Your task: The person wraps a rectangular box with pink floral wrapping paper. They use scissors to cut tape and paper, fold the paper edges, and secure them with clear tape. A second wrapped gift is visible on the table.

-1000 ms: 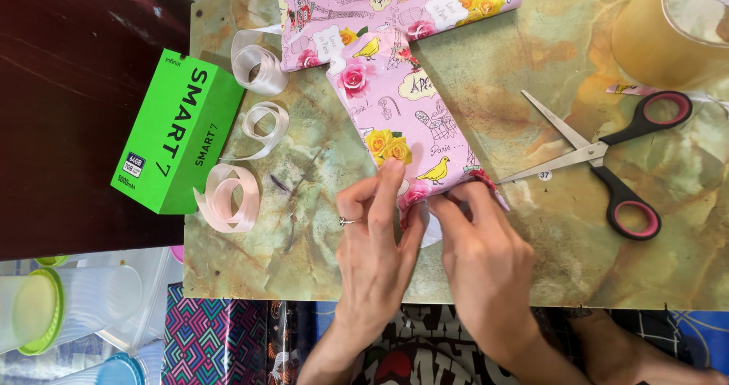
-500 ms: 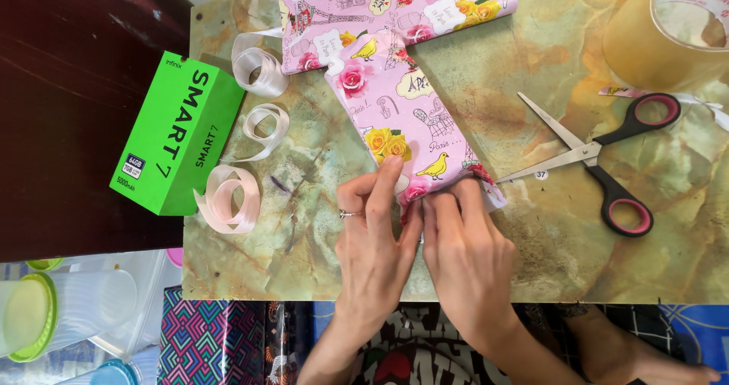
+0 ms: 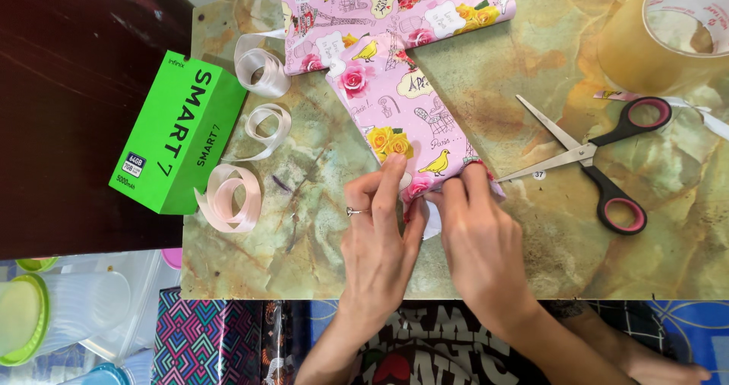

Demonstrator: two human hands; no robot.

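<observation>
While palms face down, both hands' fingers point(image 3: 395, 184) pinch the wrapped parcel point(image 3: 402, 123).

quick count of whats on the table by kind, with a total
Wrapped parcel in pink floral paper, held at its near end by the left hand and right hand: 1
Sheet of the same paper: 1
Ribbon loops: 3
Green box: 1
Scissors: 1
Tape roll: 1
Total: 8
</observation>
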